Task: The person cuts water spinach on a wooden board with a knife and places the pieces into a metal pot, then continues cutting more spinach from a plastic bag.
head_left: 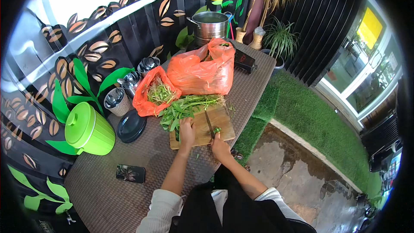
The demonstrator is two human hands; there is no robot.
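A wooden cutting board lies on the woven-top table in front of me. Long-stemmed leafy greens spread across its far edge and down its left side. My left hand is closed on leaves at the board's left side, its fingertips partly hidden. In my right hand is a knife, its dark blade pointing away from me over the board. A small bit of cut green sits beside the knife, close to my right fingers. Behind the greens, an open orange plastic bag holds stems and trimmings.
A larger orange bag and a steel pot stand farther back, near a black box. At left are cutlery holders, dark plates, a lidded green bucket and a phone. The table's edge runs along the right.
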